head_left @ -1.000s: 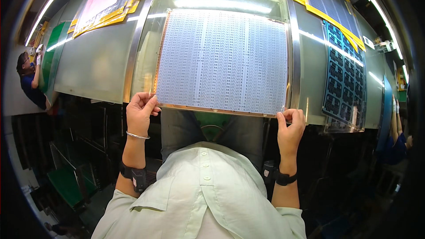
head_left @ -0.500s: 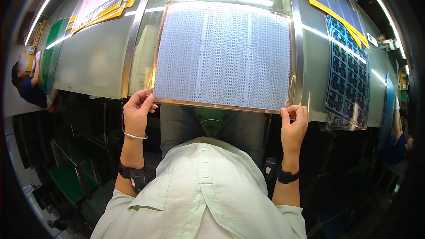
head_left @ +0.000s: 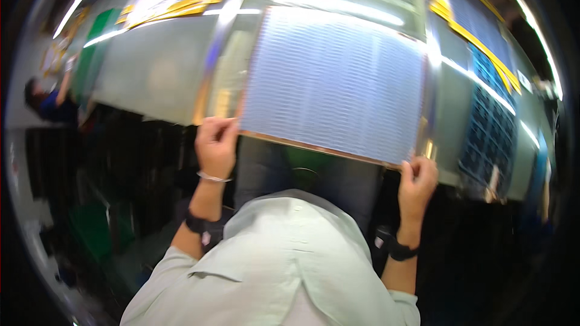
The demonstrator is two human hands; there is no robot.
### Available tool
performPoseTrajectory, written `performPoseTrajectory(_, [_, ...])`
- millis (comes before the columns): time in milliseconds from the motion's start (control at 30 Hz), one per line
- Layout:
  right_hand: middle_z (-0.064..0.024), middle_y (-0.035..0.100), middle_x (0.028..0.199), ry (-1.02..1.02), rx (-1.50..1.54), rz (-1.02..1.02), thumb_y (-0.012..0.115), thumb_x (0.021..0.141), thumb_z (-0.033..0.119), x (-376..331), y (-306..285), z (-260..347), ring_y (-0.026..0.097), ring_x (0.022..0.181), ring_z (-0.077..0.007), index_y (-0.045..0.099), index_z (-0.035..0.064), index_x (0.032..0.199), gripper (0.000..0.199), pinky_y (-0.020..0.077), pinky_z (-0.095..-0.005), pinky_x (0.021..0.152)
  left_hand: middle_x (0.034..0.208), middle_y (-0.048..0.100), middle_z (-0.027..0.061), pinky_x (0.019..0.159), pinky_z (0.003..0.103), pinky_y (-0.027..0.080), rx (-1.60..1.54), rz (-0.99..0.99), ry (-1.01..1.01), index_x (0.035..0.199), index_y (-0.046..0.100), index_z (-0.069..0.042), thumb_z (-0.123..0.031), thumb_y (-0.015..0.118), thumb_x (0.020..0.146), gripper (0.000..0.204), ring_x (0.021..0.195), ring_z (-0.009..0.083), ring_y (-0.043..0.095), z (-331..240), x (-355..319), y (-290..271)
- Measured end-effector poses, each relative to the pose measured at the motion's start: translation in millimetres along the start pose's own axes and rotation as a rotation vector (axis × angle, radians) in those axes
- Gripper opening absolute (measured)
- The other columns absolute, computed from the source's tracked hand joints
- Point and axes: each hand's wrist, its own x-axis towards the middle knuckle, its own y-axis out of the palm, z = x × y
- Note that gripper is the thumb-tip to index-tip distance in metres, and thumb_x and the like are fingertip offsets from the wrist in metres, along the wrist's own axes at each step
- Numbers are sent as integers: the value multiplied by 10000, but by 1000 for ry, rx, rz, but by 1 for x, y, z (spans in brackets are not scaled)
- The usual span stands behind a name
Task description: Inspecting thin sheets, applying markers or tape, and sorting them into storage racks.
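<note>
A large square circuit board panel [head_left: 332,84], white with fine rows of pattern and a copper-coloured border, lies on the glass worktop [head_left: 338,24] in front of me. My left hand [head_left: 216,148] is closed at the panel's near left corner, thumb and fingertips pinched together. At the near right corner my right hand [head_left: 418,181] pinches the edge in the same way. Motion blur hides the exact fingertip contact and the panel's fine pattern. The panel's near edge reaches to about the worktop's front edge, above my lap.
Metal strips [head_left: 212,60] flank the panel. Yellow-edged film sheets [head_left: 172,6] lie far left, with more yellow-edged sheets [head_left: 477,36] far right. A blue-and-black patterned sheet [head_left: 489,121] hangs over the right front edge. Another person [head_left: 51,102] stands at the far left.
The whole view has swung and blurred, so worktop, panel and hands all sit farther right and tilt down to the right. Both hands stay at the panel's near corners.
</note>
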Motion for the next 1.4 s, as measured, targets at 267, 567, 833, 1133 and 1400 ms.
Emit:
performPoseTrajectory(267, [-94, 460, 763, 41, 59, 48, 631, 829, 44, -10, -3, -9, 460, 730, -249, 484, 5, 805, 155, 386, -372, 711, 817, 485, 14, 558, 221, 403, -166, -138, -92, 887, 708, -53, -16, 748, 768, 131, 639, 94, 470, 15, -20, 18])
performPoseTrajectory(567, [-49, 411, 790, 9, 33, 51, 608, 877, 55, -9, 3, -16, 411, 704, -169, 454, 2, 817, 173, 390, -303, 668, 809, 539, -8, 626, 219, 441, -186, -169, -215, 839, 645, -25, -44, 734, 803, 97, 675, 71, 507, 10, -15, 19])
performPoseTrajectory(833, [-129, 509, 977, 100, 113, -77, 656, 802, 7, -4, -5, 14, 526, 909, -275, 584, -5, 1088, 296, 446, -355, 774, 621, 622, 71, 540, 267, 486, -304, 116, -529, 727, 609, 24, -269, 564, 950, 372, 555, 124, 598, 4, -13, 21])
performPoseTrajectory(1133, [-124, 482, 1336, -524, -435, 248, 645, 799, 134, 99, -12, 4, 415, 1239, -344, 619, 65, 1198, 406, 361, -471, 984, 623, 599, 44, 510, 237, 481, -386, 248, -605, 727, 623, 19, -225, 550, 960, 345, 525, 103, 572, 28, -17, -15])
performPoseTrajectory(1400, [-106, 470, 1381, -494, -524, 164, 594, 872, 223, 204, 52, -15, 405, 1262, -311, 520, 33, 1296, 470, 337, -457, 1019, 801, 634, 89, 626, 310, 499, 127, 292, -424, 832, 624, -9, -224, 706, 834, 230, 710, 190, 609, 6, 0, -30])
